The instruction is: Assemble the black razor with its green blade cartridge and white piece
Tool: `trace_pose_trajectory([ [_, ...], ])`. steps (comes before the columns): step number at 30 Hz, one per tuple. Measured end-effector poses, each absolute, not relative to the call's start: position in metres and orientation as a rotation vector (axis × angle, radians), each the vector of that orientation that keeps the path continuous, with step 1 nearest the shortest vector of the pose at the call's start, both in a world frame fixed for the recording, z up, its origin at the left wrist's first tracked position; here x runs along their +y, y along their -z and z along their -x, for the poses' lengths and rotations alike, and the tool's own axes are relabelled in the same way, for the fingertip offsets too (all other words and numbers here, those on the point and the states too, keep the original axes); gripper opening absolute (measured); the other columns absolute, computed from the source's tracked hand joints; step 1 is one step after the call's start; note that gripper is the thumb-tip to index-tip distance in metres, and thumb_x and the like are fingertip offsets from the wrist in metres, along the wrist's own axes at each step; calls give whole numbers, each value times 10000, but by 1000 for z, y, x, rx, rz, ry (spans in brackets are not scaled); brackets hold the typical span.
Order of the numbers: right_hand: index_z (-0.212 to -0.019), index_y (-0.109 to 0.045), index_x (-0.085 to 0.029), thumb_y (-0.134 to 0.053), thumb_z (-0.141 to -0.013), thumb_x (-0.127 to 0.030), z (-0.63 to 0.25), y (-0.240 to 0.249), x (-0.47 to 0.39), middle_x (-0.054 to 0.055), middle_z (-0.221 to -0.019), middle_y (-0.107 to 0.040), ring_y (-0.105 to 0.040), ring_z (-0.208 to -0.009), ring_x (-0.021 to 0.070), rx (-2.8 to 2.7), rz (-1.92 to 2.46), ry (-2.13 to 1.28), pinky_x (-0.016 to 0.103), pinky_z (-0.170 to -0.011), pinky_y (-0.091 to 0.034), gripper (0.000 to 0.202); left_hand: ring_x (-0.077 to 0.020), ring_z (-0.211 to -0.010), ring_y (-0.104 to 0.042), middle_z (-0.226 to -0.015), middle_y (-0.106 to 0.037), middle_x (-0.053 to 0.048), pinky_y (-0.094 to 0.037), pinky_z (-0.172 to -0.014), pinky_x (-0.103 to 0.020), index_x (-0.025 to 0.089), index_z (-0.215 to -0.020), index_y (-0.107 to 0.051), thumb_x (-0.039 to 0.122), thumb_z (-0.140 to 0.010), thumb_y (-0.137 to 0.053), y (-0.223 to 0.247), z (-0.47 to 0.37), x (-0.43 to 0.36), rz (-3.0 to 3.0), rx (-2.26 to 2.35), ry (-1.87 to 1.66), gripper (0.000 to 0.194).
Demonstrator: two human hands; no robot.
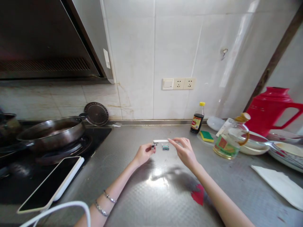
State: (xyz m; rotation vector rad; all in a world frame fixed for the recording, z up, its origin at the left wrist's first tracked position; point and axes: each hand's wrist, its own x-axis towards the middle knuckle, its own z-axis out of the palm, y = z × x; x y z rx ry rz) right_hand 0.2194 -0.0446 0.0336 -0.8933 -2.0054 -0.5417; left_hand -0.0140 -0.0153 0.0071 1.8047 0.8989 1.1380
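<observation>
My left hand is closed, pinching a small dark and metallic piece between thumb and fingertips; its exact kind is too small to make out. Just beyond lies a slim white bar on the steel counter. My right hand has its fingers stretched toward the bar's right end. A fingertip is at that end, though I cannot tell whether it touches. Between the hands, a pair of small green and silver cylinders, resembling batteries, rests side by side on the counter.
A frying pan stands on the black cooktop at left, with a phone and white cable nearby. At right are a sauce bottle, sponge, oil jug, red thermos, dishes and a white cloth.
</observation>
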Motion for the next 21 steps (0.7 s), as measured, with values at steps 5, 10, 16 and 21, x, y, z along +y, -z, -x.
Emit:
trace_pose_trajectory([
  [5, -1249, -501, -291, -379, -822, -25, -225, -30, -43, 73, -971, -573, -521, -867, 174, -1922, 929, 536, 372, -809, -386, 517, -111, -658, -524, -668, -568, -1, -412, -653, -216, 127, -720, -577, 194, -707, -595, -9, 12, -16, -1767, 892, -1156, 70],
  [10, -1275, -467, -315, -386, -833, -41, -221, -29, -44, 73, -987, -574, -524, -879, 174, -1988, 888, 514, 372, -806, -396, 526, -110, -644, -526, -673, -581, 2, -411, -641, -218, 131, -731, -588, 190, -691, -606, -7, 11, -15, -1742, 892, -1147, 74],
  [16, -1281, -460, -314, -382, -828, -35, -226, -25, -40, 73, -979, -562, -518, -875, 184, -1900, 917, 514, 380, -802, -403, 538, -116, -647, -534, -650, -574, 1, -414, -641, -219, 131, -718, -582, 197, -705, -594, -8, 10, -18, -1770, 895, -1121, 68],
  [21, -1305, -419, -329, -387, -831, -30, -221, -23, -42, 70, -998, -558, -512, -896, 180, -1975, 858, 511, 388, -831, -386, 561, -115, -659, -537, -682, -590, -1, -424, -660, -222, 130, -745, -596, 190, -704, -594, -11, 9, -21, -1779, 893, -1122, 72],
])
